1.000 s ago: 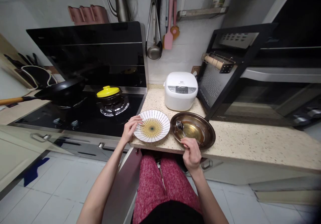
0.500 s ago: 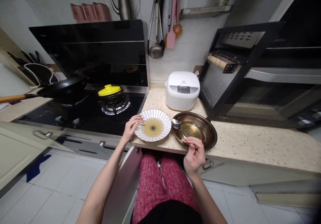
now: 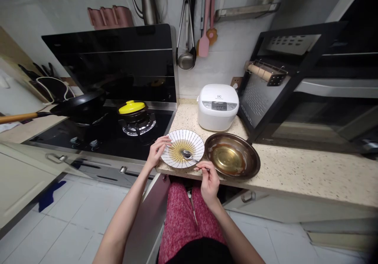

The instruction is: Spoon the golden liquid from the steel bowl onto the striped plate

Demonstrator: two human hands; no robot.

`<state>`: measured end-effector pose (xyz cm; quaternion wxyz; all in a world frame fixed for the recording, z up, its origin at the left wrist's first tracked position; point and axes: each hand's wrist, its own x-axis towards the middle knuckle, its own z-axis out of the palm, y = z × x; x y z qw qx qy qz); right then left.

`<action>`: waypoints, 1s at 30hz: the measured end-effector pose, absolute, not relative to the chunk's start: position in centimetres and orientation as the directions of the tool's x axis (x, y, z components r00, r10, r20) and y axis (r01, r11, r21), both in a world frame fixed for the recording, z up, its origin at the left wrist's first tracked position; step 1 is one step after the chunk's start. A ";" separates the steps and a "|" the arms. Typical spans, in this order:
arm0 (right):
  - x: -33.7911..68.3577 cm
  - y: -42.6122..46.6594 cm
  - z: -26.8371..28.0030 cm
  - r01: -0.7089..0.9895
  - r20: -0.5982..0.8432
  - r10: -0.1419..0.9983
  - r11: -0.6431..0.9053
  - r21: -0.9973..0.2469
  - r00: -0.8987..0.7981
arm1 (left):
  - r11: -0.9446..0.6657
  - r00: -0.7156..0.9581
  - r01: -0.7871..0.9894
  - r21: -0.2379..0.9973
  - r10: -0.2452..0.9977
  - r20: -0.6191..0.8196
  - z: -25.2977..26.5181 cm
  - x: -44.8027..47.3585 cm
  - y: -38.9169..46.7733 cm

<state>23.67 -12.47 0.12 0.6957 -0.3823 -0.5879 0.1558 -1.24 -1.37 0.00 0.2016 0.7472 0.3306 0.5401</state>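
Note:
A white plate [image 3: 195, 141] with dark radiating lines and a yellow centre lies near the counter's front edge. My left hand [image 3: 158, 149] holds its left rim, fingers over the edge and the thumb hard to make out. In my right hand [image 3: 209, 180] is a metal spoon [image 3: 187, 154], pinched by the handle, its bowl low over the plate's middle. Whether the spoon touches the plate or carries anything, I cannot tell. Just right of the plate sits a wide metal bowl [image 3: 254, 162], with a shiny golden bottom and some residue along its inside.
A white rice cooker [image 3: 218, 112] stands behind the bowl. Left is a gas stove with a yellow-lidded pot [image 3: 131, 107] and a black wok [image 3: 81, 104]. A dark rack [image 3: 256, 79] and an oven are at right. Below the counter, a cabinet door [image 3: 149, 216] stands open by my legs.
My right hand has moved left, carrying the spoon from above the metal bowl to above the plate. The left hand stays at the plate's rim.

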 end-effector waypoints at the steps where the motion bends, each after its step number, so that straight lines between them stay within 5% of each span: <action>1: 23.6 -12.4 0.1 0.235 0.696 0.670 0.656 -0.718 0.256 | -0.700 0.200 0.277 0.658 0.712 0.673 0.0 -1.3 -1.4; 30: 23.5 -12.3 -0.3 0.106 0.623 0.688 0.635 -0.765 0.373 | -0.685 0.199 0.298 0.665 0.726 0.659 0.4 -1.2 -1.5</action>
